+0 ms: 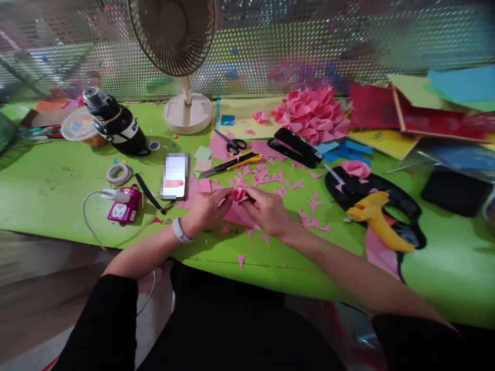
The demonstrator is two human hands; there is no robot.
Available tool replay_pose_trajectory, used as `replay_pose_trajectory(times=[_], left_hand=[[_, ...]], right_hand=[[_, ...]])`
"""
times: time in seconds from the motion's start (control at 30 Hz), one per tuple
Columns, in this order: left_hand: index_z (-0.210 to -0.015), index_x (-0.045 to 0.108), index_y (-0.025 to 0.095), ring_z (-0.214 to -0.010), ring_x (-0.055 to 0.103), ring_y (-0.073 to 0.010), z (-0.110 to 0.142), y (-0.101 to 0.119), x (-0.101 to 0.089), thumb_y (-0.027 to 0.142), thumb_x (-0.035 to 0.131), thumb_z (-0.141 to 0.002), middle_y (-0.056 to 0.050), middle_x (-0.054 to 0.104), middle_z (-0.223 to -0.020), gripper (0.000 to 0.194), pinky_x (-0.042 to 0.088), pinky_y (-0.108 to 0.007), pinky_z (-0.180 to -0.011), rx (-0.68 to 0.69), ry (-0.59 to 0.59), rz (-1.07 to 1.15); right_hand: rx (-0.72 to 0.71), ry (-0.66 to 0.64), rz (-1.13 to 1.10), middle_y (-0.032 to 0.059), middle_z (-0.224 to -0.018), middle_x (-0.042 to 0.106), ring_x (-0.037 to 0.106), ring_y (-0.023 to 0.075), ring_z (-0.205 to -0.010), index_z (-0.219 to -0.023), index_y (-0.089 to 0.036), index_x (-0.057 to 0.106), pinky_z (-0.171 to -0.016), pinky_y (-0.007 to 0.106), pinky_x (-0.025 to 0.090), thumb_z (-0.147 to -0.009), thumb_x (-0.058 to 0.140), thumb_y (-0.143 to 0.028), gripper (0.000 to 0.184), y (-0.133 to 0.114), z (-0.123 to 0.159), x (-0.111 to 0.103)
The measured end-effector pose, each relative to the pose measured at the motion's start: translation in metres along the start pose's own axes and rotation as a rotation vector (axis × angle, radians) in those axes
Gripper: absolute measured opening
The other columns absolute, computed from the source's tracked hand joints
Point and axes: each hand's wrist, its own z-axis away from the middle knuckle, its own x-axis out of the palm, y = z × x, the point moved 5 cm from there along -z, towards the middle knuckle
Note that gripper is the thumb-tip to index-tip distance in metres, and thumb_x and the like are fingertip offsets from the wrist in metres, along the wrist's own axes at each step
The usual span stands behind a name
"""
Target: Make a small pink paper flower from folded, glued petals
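Observation:
Between my two hands is a small pink paper flower (238,194), pinched from both sides above the table. The fingers of my left hand (207,208) close on its left edge, and those of my right hand (266,208) close on its right edge. Beneath lies a sheet of pink paper (242,216), partly covered by the hands. Small pointed pink scraps (313,221) are scattered around. Just beyond the hands rest a yellow and black utility knife (232,164) and black scissors (234,144).
A heap of pink paper flowers (313,113) sits behind a black stapler (296,147). On the right is a yellow glue gun (381,221) on a black tray. At left are a phone (175,175), a tape roll (118,174), a black bottle (118,123) and a fan (187,113).

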Motion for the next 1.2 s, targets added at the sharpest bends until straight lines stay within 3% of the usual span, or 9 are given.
replay_pose_trajectory(times=[0.17, 0.3, 0.47, 0.53, 0.67, 0.83, 1.03, 1.2], left_hand=[[-0.122, 0.064, 0.013, -0.067, 0.072, -0.0155, 0.007, 0.006, 0.009, 0.019, 0.046, -0.098, -0.010, 0.078, -0.092, 0.030, 0.055, -0.023, -0.061, 0.057, -0.047, -0.162], [-0.127, 0.059, 0.007, -0.074, 0.073, -0.0185, 0.012, 0.018, 0.010, 0.015, 0.043, -0.098, -0.014, 0.076, -0.093, 0.034, 0.058, -0.026, -0.065, 0.146, -0.049, -0.240], [-0.127, 0.059, 0.003, -0.081, 0.074, -0.0203, 0.014, 0.024, 0.009, 0.012, 0.042, -0.096, -0.017, 0.075, -0.093, 0.036, 0.059, -0.027, -0.071, 0.212, -0.054, -0.286], [-0.125, 0.061, 0.005, -0.075, 0.073, -0.0188, 0.010, 0.019, 0.007, 0.016, 0.043, -0.097, -0.016, 0.076, -0.093, 0.035, 0.057, -0.026, -0.067, 0.166, -0.072, -0.263], [-0.113, 0.070, 0.014, -0.067, 0.070, -0.0142, -0.002, 0.000, 0.000, 0.020, 0.049, -0.097, -0.008, 0.077, -0.088, 0.027, 0.053, -0.022, -0.062, -0.085, -0.083, -0.043], [-0.091, 0.074, 0.016, -0.069, 0.069, -0.0129, -0.012, -0.017, 0.000, 0.025, 0.058, -0.092, -0.005, 0.076, -0.080, 0.018, 0.055, -0.022, -0.063, -0.301, -0.091, 0.344], [-0.089, 0.074, 0.014, -0.073, 0.073, -0.0145, -0.013, -0.031, 0.005, 0.027, 0.064, -0.088, -0.007, 0.077, -0.081, 0.017, 0.059, -0.024, -0.067, -0.431, -0.048, 0.465], [-0.089, 0.073, 0.011, -0.071, 0.073, -0.0140, -0.015, -0.033, 0.007, 0.033, 0.069, -0.087, -0.008, 0.076, -0.080, 0.022, 0.062, -0.025, -0.068, -0.515, -0.064, 0.626]], right_hand=[[0.037, -0.065, 0.007, 0.0085, -0.091, 0.077, 0.070, 0.0190, -0.068, -0.108, -0.018, 0.072, -0.062, 0.035, 0.060, -0.101, 0.047, -0.020, 0.026, -0.002, 0.006, 0.010], [0.041, -0.104, -0.007, 0.0120, -0.102, 0.077, 0.074, 0.0203, -0.077, -0.124, -0.017, 0.067, -0.069, 0.037, 0.064, -0.104, 0.039, -0.023, 0.035, -0.010, 0.013, 0.017], [0.056, -0.118, 0.024, 0.0169, -0.101, 0.077, 0.074, 0.0217, -0.075, -0.131, -0.011, 0.062, -0.064, 0.036, 0.063, -0.106, 0.035, -0.026, 0.040, -0.013, 0.013, 0.022], [0.067, -0.132, 0.010, 0.0142, -0.095, 0.077, 0.072, 0.0198, -0.068, -0.127, -0.013, 0.065, -0.057, 0.034, 0.061, -0.106, 0.035, -0.026, 0.038, -0.009, 0.010, 0.021], [0.131, -0.123, -0.103, 0.0070, -0.084, 0.077, 0.067, 0.0149, -0.056, -0.110, -0.019, 0.071, -0.048, 0.030, 0.058, -0.104, 0.046, -0.028, 0.028, 0.002, 0.002, 0.009], [0.294, -0.016, -0.268, 0.0067, -0.086, 0.078, 0.074, 0.0184, -0.070, -0.096, -0.021, 0.072, -0.062, 0.036, 0.065, -0.096, 0.061, -0.034, 0.018, 0.018, -0.005, -0.004], [0.468, -0.024, -0.498, 0.0075, -0.078, 0.077, 0.073, 0.0164, -0.063, -0.086, -0.017, 0.070, -0.054, 0.029, 0.064, -0.090, 0.069, -0.034, 0.017, 0.039, -0.008, 0.005], [0.539, -0.033, -0.547, 0.0069, -0.071, 0.076, 0.071, 0.0151, -0.056, -0.082, -0.017, 0.069, -0.050, 0.027, 0.061, -0.087, 0.072, -0.032, 0.016, 0.046, -0.011, 0.006]])
